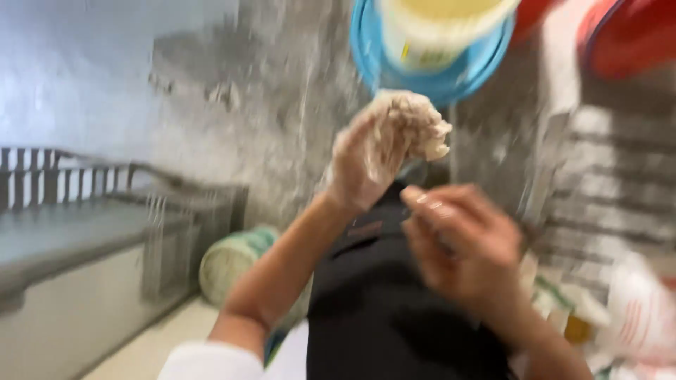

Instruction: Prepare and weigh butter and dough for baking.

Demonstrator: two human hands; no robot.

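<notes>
White short sleeve (211,360), black apron (380,309)

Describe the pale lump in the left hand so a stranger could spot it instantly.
Start at the blue round basin at the top of the view, with a yellowish tub above it. Just below its rim, the left hand, coated in pale paste, holds a ragged off-white doughy lump. The right hand beside it is bare and clean.

blur – whole frame smeared | blue basin (429,77) cut off by top edge

Rough home kitchen: stained concrete wall (267,105), plastic basins (436,77).
</notes>
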